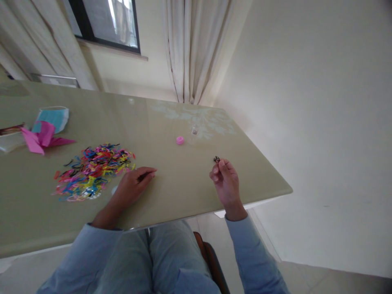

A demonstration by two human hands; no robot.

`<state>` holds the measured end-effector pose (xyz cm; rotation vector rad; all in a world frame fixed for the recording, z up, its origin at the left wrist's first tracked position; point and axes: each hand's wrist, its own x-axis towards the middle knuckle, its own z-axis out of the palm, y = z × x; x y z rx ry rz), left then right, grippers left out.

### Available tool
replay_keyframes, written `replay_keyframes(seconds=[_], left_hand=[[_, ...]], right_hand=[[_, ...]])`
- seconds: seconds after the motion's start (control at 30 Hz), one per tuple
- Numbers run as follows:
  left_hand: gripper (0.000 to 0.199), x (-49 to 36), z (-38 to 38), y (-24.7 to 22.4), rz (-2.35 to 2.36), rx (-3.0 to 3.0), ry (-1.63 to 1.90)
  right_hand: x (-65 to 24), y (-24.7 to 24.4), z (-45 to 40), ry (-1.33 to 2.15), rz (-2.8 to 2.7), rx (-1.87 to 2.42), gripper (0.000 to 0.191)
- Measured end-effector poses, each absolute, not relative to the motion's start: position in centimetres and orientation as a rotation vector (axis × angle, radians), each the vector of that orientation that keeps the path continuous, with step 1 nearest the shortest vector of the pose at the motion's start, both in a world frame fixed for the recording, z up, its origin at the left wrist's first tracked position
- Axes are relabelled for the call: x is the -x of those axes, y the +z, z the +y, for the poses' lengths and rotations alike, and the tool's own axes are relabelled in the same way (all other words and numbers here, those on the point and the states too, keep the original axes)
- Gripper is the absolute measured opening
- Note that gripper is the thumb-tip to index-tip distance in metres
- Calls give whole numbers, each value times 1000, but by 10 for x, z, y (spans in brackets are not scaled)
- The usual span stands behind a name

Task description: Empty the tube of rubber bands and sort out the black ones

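My right hand (226,179) is raised over the right part of the table, thumb and fingers pinched on a small tangle of black rubber bands (216,159). The bands stick up above the fingertips. My left hand (134,185) rests on the table with its fingers curled and the thumb close to the index fingertip; what they hold, if anything, does not show. Just left of it spreads a pile of multicoloured small rubber bands (96,167). Between and beyond the hands lie a round pink cap (180,140) and a small clear container (194,130).
A pink folded-paper piece (44,139) and a light-blue face mask (53,119) lie at the far left of the glossy table (183,188). A white wall (318,143) stands close on the right. Curtains (196,49) hang behind the table.
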<state>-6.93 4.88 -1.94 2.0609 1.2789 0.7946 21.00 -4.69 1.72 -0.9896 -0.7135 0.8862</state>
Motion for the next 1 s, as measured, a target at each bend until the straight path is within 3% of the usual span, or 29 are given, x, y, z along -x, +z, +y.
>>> replay_keyframes(seconds=[0.3,0.47,0.77,1.0], left_hand=[[42,70,49,-19,1278,-2076,801],[41,71,49,-21,1267,-2061,833],[35,69,48,-23,1224,-2045,900],[26,74,41,-23,1315,-2057,1049]], right_hand=[[-300,-9,-15,396,-1146,1714,34],[-309,-19,-11,226,-1298,1824,37],[-277,-16,-29,332,-1262,1728,41],[-215,2,-21,592,-1741,1492,31]])
